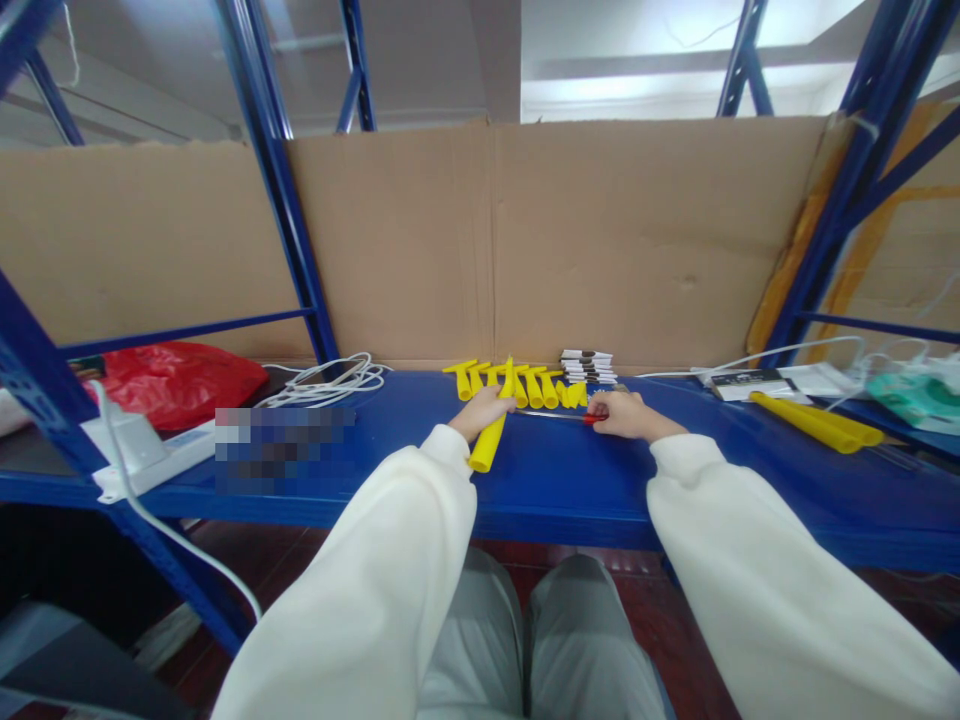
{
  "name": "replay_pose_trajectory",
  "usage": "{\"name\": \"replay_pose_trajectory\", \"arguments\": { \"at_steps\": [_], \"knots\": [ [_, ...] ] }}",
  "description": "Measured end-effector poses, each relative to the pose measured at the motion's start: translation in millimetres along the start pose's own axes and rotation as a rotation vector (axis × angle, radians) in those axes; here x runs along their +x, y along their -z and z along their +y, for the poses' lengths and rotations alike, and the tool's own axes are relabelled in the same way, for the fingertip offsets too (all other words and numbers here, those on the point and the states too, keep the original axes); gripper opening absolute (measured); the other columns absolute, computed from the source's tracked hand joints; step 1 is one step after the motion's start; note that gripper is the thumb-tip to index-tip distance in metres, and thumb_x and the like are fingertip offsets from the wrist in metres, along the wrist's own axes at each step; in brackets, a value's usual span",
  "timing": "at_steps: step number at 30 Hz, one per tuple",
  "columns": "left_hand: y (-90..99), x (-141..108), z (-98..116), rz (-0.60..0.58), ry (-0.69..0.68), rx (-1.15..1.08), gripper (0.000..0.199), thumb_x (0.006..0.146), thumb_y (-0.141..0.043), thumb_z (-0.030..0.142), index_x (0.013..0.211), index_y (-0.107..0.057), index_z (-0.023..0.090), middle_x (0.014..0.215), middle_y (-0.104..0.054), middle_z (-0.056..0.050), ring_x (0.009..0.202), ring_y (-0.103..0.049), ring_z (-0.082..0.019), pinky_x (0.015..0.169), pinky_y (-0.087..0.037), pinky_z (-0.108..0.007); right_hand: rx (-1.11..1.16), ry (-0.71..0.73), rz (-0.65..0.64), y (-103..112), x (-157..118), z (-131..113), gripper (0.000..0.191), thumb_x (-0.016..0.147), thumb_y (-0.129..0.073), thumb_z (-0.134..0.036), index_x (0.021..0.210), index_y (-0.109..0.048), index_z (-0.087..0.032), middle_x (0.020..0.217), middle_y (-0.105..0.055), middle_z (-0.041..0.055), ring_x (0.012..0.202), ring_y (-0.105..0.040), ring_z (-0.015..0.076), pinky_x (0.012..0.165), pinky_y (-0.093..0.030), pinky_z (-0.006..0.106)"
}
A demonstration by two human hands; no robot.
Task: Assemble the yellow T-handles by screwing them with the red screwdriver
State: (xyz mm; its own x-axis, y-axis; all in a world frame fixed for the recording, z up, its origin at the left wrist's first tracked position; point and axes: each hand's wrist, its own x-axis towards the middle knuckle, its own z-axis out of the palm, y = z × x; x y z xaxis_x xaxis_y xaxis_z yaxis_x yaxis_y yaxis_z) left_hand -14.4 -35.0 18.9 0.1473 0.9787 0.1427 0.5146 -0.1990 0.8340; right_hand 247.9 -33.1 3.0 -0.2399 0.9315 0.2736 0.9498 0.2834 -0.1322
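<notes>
Brown cardboard (645, 230) backs the blue shelving (570, 490) above a dark-red floor (660, 615).

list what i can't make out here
Head view: middle of the yellow tube, hidden by the left hand.
Head view: part of the red handle, covered by the right hand.
Head view: contents of the pixelated patch at left, blurred.
Head view: print on the white stack, too small to read.
Head view: green packet, cut off by the right edge.
</notes>
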Motion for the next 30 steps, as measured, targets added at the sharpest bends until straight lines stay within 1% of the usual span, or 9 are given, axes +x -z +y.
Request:
{"name": "replay_pose_trajectory", "arguments": {
  "at_steps": [3, 5, 7, 9, 11, 16, 20, 24, 30],
  "knots": [
    [-1.6, 1.6, -0.4, -0.022, -0.041, 0.019, 0.007, 0.067, -0.058, 0.016, 0.071, -0.063, 0.015, 0.066, -0.062, -0.002, 0.066, -0.058, -0.019, 0.060, -0.042, -0.027, 0.058, 0.037, -0.008, 0.7, -0.6, -4.5, 0.016, 0.072, -0.065, -0.015, 0.084, -0.071, -0.021, 0.083, -0.075, 0.0021, 0.080, -0.069, 0.0192, 0.073, -0.048, 0.027],
    [-3.5, 2.5, -1.0, -0.042, -0.073, 0.026, 0.011, 0.067, -0.058, 0.016, 0.075, -0.064, 0.015, 0.068, -0.063, -0.003, 0.067, -0.059, -0.019, 0.061, -0.042, -0.027, 0.071, 0.073, 0.032, 1.4, -0.4, -9.9, 0.016, 0.076, -0.064, -0.017, 0.089, -0.072, -0.021, 0.087, -0.076, 0.0037, 0.083, -0.070, 0.0203, 0.077, -0.049, 0.029],
    [-6.1, 3.1, -1.4, -0.074, -0.117, 0.023, 0.016, 0.067, -0.058, 0.016, 0.080, -0.066, 0.014, 0.071, -0.065, -0.002, 0.069, -0.059, -0.019, 0.062, -0.042, -0.026, 0.074, 0.116, 0.100, 1.0, 1.0, -17.3, 0.019, 0.080, -0.062, -0.020, 0.096, -0.072, -0.021, 0.094, -0.076, 0.0057, 0.089, -0.070, 0.0217, 0.082, -0.049, 0.031],
    [-9.3, 3.0, -0.9, -0.111, -0.156, 0.008, 0.020, 0.067, -0.059, 0.015, 0.085, -0.067, 0.014, 0.071, -0.065, -0.001, 0.068, -0.059, -0.017, 0.062, -0.042, -0.025, 0.067, 0.160, 0.172, -1.2, 3.9, -26.2, 0.020, 0.085, -0.060, -0.022, 0.102, -0.070, -0.020, 0.100, -0.076, 0.0081, 0.094, -0.070, 0.0232, 0.087, -0.047, 0.033],
    [-12.6, 1.7, 0.8, -0.148, -0.182, -0.017, 0.023, 0.067, -0.059, 0.013, 0.087, -0.068, 0.013, 0.071, -0.064, 0.000, 0.067, -0.058, -0.016, 0.062, -0.042, -0.024, 0.049, 0.198, 0.216, -4.5, 7.8, -35.3, 0.019, 0.089, -0.057, -0.024, 0.103, -0.068, -0.018, 0.103, -0.075, 0.0104, 0.097, -0.069, 0.0246, 0.089, -0.045, 0.036],
    [-18.2, -3.3, 6.8, -0.192, -0.216, -0.049, 0.032, 0.066, -0.057, 0.011, 0.095, -0.069, 0.012, 0.076, -0.065, 0.000, 0.070, -0.059, -0.016, 0.067, -0.045, -0.024, -0.005, 0.305, 0.247, -12.3, 16.1, -50.1, 0.021, 0.097, -0.046, -0.024, 0.102, -0.066, -0.017, 0.102, -0.074, 0.0127, 0.097, -0.067, 0.0255, 0.091, -0.040, 0.040],
    [-19.6, -4.1, 8.1, -0.199, -0.215, -0.035, 0.038, 0.064, -0.057, 0.012, 0.100, -0.069, 0.011, 0.078, -0.065, 0.000, 0.071, -0.058, -0.016, 0.067, -0.045, -0.025, -0.047, 0.375, 0.279, -15.8, 18.2, -51.4, 0.023, 0.099, -0.043, -0.022, 0.100, -0.065, -0.016, 0.100, -0.074, 0.0131, 0.096, -0.066, 0.0248, 0.090, -0.036, 0.038],
    [-19.8, -4.9, 8.2, -0.213, -0.208, -0.045, 0.036, 0.064, -0.057, 0.011, 0.099, -0.069, 0.010, 0.074, -0.062, 0.001, 0.065, -0.056, -0.014, 0.063, -0.044, -0.024, -0.078, 0.413, 0.299, -17.9, 18.5, -49.3, 0.026, 0.100, -0.040, -0.020, 0.096, -0.065, -0.016, 0.093, -0.073, 0.0123, 0.090, -0.064, 0.0237, 0.088, -0.035, 0.037],
    [-19.3, -6.9, 9.1, -0.220, -0.211, -0.058, 0.032, 0.064, -0.056, 0.011, 0.094, -0.068, 0.010, 0.072, -0.061, 0.002, 0.064, -0.055, -0.013, 0.064, -0.044, -0.025, -0.075, 0.442, 0.323, -19.1, 19.4, -47.4, 0.024, 0.098, -0.041, -0.020, 0.092, -0.064, -0.017, 0.088, -0.072, 0.0108, 0.086, -0.063, 0.0230, 0.086, -0.034, 0.035]
  ]
}}
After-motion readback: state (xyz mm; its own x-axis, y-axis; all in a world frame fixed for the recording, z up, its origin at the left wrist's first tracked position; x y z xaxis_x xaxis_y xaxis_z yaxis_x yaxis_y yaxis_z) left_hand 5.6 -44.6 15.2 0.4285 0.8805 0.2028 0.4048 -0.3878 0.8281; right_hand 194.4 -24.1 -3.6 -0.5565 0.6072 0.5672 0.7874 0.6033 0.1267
